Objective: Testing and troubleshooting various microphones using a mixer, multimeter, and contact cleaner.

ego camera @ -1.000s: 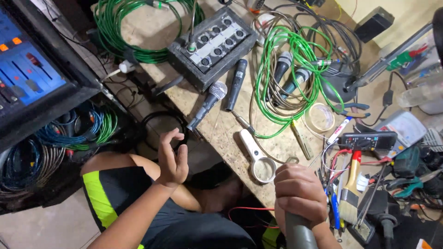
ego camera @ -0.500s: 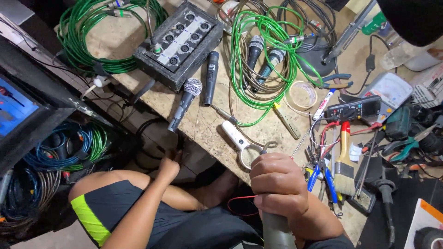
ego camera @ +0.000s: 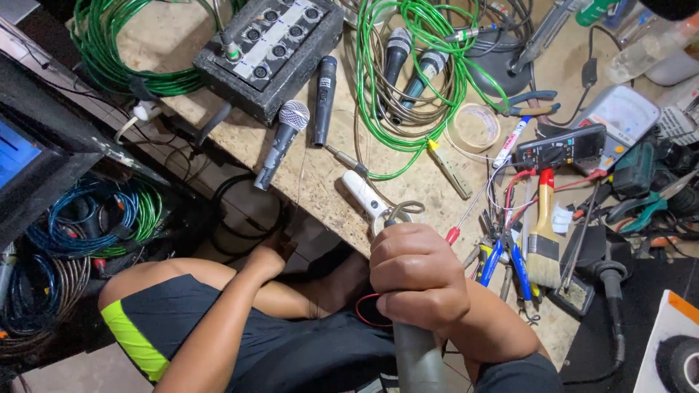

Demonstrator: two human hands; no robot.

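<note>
Cluttered workbench [ego camera: 320, 182], right hand [ego camera: 419, 280] gripping grey cylindrical microphone body [ego camera: 419, 360]

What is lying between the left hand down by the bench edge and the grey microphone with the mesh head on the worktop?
Nothing visible. The left hand sits low at the wooden worktop edge, and the grey mesh-headed microphone lies just above it on bare board. Only black cables hang beside the path.

Even, fairly bright overhead light leaves the speckled beige workbench top [ego camera: 328, 175] sharp; beneath its edge, deep shadow. Corners bend slightly; glare is mild.
</note>
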